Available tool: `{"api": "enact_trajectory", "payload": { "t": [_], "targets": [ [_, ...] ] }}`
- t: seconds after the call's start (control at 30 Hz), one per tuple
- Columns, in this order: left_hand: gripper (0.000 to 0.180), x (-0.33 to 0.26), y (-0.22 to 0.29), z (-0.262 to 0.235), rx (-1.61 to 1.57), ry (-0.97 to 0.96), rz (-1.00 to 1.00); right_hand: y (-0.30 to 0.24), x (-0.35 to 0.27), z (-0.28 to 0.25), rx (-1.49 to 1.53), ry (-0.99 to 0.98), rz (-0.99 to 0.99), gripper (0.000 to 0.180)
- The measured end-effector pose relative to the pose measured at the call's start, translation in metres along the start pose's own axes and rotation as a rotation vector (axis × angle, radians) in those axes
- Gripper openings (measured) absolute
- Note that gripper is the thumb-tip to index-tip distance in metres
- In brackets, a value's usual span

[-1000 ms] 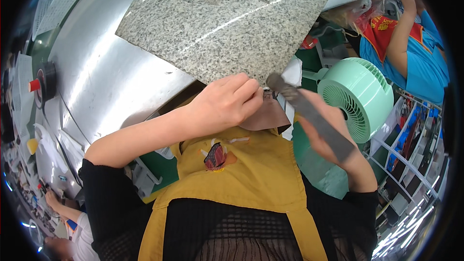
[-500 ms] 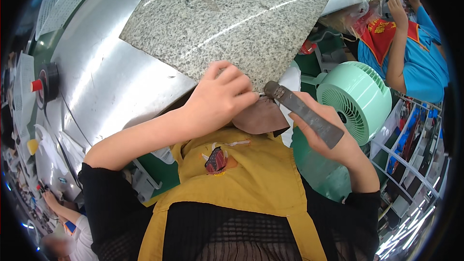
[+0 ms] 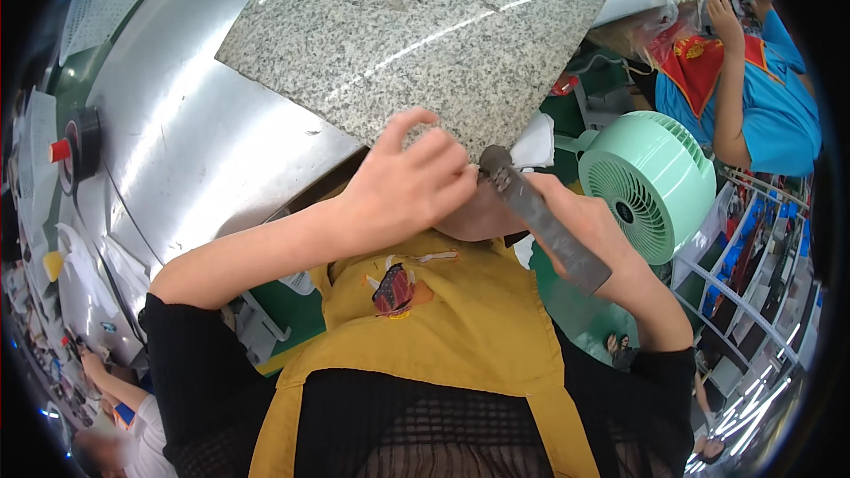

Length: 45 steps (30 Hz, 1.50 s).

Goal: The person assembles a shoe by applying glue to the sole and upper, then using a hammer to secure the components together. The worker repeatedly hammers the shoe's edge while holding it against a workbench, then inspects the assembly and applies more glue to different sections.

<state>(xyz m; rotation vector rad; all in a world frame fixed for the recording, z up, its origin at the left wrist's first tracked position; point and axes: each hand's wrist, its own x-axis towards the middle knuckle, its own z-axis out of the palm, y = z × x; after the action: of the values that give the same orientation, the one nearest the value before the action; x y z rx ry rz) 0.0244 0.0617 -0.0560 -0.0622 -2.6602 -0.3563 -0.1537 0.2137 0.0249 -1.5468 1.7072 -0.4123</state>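
Observation:
My left hand (image 3: 409,175) is closed at the near corner of a speckled granite slab (image 3: 425,44). Its thumb and forefinger pinch the edge of a brown leather-like piece (image 3: 478,219), which hangs below the slab's edge in front of my apron. My right hand (image 3: 589,221) grips a dark metal hammer (image 3: 553,235); its handle is hidden by the hand. The hammer's round face lies by the left fingertips at the slab's corner. Whether it touches the piece, I cannot tell.
Beneath the slab is a shiny metal table (image 3: 177,115), with a black reel (image 3: 84,150) at its left. A mint-green fan (image 3: 651,186) stands close to my right hand. Beyond it a person in a blue shirt (image 3: 784,124) sits. Wire racks (image 3: 753,274) are at right.
The hammer has shifted slightly left and down, its handle end dropping. My left fingers have spread a little, and the brown piece is now more covered by hands and hammer.

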Motion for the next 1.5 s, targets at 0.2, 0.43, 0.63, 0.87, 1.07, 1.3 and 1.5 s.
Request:
{"api": "enact_trajectory", "payload": {
  "t": [0.2,0.43,0.63,0.87,1.07,1.3,1.5],
  "targets": [
    [0.026,-0.004,-0.010,-0.006,-0.212,-0.052,-0.067,0.002,-0.001,-0.002,0.016,0.021,0.000,0.045],
    [0.027,-0.006,-0.007,-0.001,-0.084,0.015,0.039,0.002,0.000,0.002,-0.001,-0.036,0.031,0.043],
    [0.024,-0.007,-0.006,-0.001,-0.034,-0.011,0.089,-0.016,0.000,-0.014,0.067,0.104,-0.012,0.031],
    [0.026,-0.014,-0.008,-0.005,-0.288,-0.022,-0.195,-0.010,0.001,0.003,0.059,0.016,0.061,0.039],
    [0.029,-0.013,-0.012,-0.009,-0.105,-0.056,0.038,-0.010,0.002,-0.008,0.132,0.091,-0.070,0.047],
    [0.025,-0.015,-0.010,-0.003,-0.073,0.019,0.064,-0.013,0.006,-0.010,0.087,-0.030,0.044,0.044],
    [0.022,-0.017,0.000,-0.007,-0.089,0.042,-0.099,-0.015,0.011,0.003,-0.015,-0.042,-0.008,0.037]
  ]
}}
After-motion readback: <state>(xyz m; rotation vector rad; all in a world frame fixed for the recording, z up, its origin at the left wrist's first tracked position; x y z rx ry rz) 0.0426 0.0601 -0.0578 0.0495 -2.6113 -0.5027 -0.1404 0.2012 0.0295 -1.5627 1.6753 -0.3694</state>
